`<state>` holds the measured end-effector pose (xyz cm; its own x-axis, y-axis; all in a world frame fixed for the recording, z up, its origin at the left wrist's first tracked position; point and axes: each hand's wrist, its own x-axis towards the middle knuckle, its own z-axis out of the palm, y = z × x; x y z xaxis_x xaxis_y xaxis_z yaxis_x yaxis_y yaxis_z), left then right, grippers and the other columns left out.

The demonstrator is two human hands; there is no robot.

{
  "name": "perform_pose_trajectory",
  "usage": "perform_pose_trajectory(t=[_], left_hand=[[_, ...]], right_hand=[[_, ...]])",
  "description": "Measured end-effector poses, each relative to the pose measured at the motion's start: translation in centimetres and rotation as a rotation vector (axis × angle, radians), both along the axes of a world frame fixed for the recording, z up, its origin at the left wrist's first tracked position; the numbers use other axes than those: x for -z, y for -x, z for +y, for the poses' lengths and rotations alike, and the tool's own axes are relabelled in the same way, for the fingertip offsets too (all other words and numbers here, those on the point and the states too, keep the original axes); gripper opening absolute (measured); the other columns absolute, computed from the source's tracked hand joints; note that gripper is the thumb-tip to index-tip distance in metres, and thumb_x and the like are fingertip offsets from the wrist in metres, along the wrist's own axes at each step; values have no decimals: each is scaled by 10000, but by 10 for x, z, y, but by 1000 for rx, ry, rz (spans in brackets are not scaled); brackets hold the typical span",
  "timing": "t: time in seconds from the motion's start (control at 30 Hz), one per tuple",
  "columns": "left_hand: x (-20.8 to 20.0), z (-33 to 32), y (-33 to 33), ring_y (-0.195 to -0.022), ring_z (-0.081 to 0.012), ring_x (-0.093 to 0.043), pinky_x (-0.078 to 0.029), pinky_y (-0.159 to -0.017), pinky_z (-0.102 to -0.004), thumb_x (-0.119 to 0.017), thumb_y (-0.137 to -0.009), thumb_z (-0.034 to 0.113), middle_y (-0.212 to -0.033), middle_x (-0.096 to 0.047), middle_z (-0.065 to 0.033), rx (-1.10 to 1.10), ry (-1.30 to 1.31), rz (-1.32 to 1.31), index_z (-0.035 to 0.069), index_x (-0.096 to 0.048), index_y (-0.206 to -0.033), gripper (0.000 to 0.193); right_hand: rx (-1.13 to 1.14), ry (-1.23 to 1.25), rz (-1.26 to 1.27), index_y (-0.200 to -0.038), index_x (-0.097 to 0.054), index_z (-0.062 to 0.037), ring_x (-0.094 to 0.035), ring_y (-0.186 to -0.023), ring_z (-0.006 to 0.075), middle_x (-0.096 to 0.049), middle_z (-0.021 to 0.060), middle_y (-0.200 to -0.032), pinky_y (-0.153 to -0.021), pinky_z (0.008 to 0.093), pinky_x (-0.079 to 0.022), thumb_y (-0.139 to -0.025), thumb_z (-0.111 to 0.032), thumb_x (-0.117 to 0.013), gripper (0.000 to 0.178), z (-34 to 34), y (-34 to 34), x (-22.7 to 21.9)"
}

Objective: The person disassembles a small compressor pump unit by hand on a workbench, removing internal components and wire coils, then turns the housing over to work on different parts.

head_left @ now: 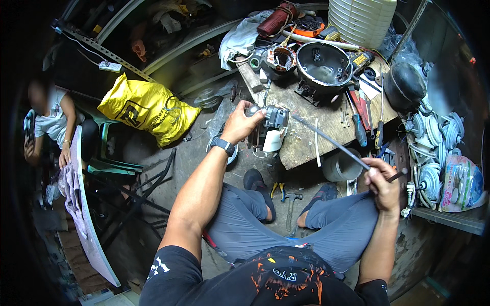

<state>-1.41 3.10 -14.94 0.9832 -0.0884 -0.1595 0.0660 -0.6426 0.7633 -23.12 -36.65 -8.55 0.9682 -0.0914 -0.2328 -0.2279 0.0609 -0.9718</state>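
My left hand (242,123), with a dark watch on its wrist, is closed around a grey-and-black motor-like part (276,117) at the bench's left edge. Below that part hangs a white rounded piece (272,141); how the two join is unclear. Out to the right, the fingers of my right hand (383,184) wrap around a long thin metal rod (334,141) with a dark end. It slants up and left, its far tip close to the motor-like part. Whether it is a screwdriver or another tool cannot be made out.
A wooden bench (301,145) bears a black round housing (323,65) and screwdrivers (360,133). Below are a pail (343,166), pliers (278,190) and a hammer (291,206). A yellow sack (148,109) stands left, near a seated person (65,115). White discs (429,130) crowd the right.
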Motion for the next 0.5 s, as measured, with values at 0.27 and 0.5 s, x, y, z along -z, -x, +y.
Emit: perform_pose_trajectory(t=[0.27,0.5], left_hand=[[6,-18,-3,-1037,-373,-732,-548,-903,-444,-689,-829,717,-1075,-752,-248,-175,4,28,-43,-683,-1190,841],[20,9,-2,-935,-221,-730,-592,-798,-368,-645,-901,705,-999,-744,-146,-324,664,236,-9,-677,-1178,767]], right_hand=[[-152,602,-194,-1272,-686,11,-670,-865,126,-729,88,-980,-784,279,-527,-986,-54,-628,298,-26,-26,-19],[-444,1320,-584,-1343,-605,-46,-669,-885,308,-661,139,-982,-796,420,-510,-933,-60,-609,410,-5,-62,21]])
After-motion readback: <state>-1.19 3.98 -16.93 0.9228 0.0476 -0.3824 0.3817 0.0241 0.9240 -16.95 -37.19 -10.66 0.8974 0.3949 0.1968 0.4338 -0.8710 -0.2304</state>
